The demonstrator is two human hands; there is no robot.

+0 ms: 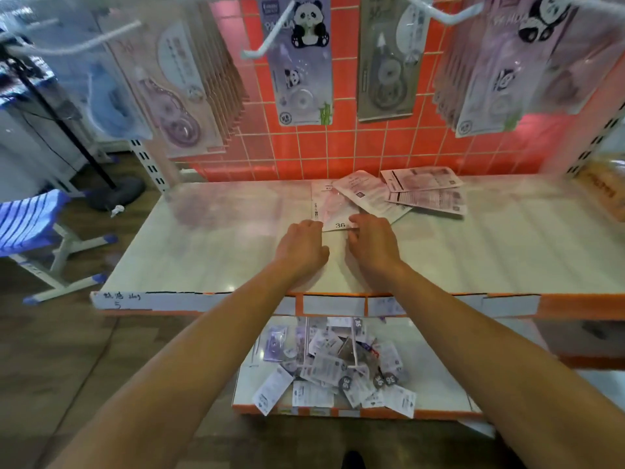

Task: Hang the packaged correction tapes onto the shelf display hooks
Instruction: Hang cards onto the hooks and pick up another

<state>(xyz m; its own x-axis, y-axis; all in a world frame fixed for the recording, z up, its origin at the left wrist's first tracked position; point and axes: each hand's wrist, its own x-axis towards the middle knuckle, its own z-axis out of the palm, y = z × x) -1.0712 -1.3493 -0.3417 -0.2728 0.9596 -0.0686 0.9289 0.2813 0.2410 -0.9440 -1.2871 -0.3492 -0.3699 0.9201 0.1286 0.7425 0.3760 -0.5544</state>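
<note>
Both hands are down on the pink-and-white packaged correction tape (333, 206) marked "36", flat on the white shelf board (209, 252).

Left hand (302, 247) sits palm-down at the pack's near left corner with its fingers bent, and right hand (373, 245) is palm-down at the near right corner, fingertips touching the edge by the "36". I cannot tell whether either hand has actually pinched it. The pack lies mid-shelf, towards the far side, overlapping a loose spread of similar flat packs (426, 192) just to its right. Up above, white wire display hooks (270, 45) stick out from the red grid back panel (338, 147), and a panda-printed carded tape (301, 62) hangs there among others. Below, on the near lower shelf, there's a jumbled heap of small packs (338, 370).
</note>
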